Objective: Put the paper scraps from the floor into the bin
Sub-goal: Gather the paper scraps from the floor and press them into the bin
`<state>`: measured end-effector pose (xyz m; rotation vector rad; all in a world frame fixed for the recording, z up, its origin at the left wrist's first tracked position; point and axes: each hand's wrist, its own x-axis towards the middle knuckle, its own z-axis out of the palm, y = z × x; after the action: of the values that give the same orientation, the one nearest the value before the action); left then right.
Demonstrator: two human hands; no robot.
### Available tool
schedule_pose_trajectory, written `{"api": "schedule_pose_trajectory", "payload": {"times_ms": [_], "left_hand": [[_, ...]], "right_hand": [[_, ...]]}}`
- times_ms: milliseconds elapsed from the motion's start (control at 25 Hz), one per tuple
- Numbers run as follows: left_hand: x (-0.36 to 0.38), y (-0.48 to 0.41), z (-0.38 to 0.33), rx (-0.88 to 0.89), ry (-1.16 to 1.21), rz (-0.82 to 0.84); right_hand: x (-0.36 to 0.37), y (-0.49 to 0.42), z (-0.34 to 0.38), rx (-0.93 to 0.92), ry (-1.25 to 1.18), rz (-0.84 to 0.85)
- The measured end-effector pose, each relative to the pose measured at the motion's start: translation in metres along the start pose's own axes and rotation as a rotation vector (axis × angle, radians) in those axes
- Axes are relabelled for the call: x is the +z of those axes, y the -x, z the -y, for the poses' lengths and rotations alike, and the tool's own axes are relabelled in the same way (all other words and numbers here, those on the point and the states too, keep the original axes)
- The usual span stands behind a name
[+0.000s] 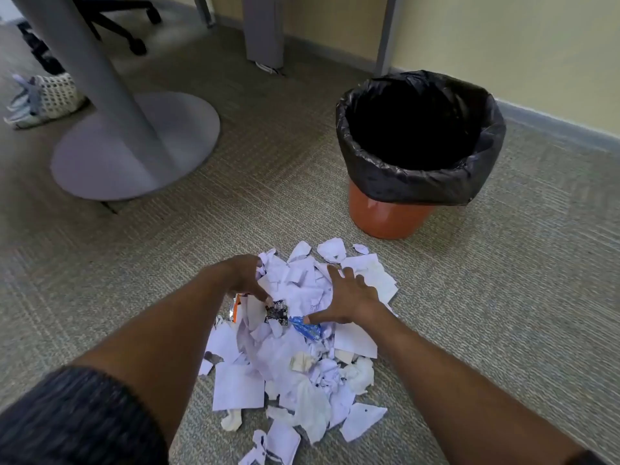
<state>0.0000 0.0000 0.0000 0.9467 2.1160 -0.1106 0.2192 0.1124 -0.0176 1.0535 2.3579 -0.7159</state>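
Observation:
A heap of white paper scraps (295, 360) lies on the carpet in front of me, mixed with a blue wrapper (307, 327), a black printed scrap (276, 312) and crumpled tissue. My left hand (245, 278) rests on the heap's far left side, thumb beside the black scrap. My right hand (350, 298) lies spread on the heap's right side, fingers straight, thumb touching the blue wrapper. Neither hand holds anything. The orange bin (389, 216), lined with a black bag (419, 182), stands upright beyond the heap to the right; its inside is dark.
A grey round table base (181, 135) and its pillar stand at the left. A white mesh basket (55, 94) sits behind it, with an office chair base (134, 31) farther back. Desk legs (263, 31) and a yellow wall with a grey skirting run behind the bin.

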Motion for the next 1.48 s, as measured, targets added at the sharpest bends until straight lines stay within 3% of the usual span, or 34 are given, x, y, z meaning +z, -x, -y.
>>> {"api": "schedule_pose_trajectory", "payload": {"times_ms": [120,400,520,800,1040,1480], "left_hand": [[0.008,0.0,-0.006,-0.041,0.148,0.069],[0.024,-0.003,-0.006,-0.011,0.28,0.15],[0.03,-0.007,-0.001,0.046,0.237,0.083],[0.042,-0.008,0.01,0.136,0.398,-0.076],[0.05,-0.007,0.0,0.147,0.38,-0.16],[0.063,0.003,-0.014,0.12,0.583,-0.259]], "right_hand": [[0.003,-0.007,-0.002,-0.014,0.006,0.094],[0.018,-0.014,0.002,-0.025,0.023,0.127],[0.023,-0.015,0.008,-0.023,-0.002,0.068],[0.026,-0.014,0.005,-0.03,-0.1,0.004],[0.024,-0.011,0.009,-0.035,-0.063,-0.034],[0.032,-0.002,0.013,-0.065,-0.213,-0.19]]}}
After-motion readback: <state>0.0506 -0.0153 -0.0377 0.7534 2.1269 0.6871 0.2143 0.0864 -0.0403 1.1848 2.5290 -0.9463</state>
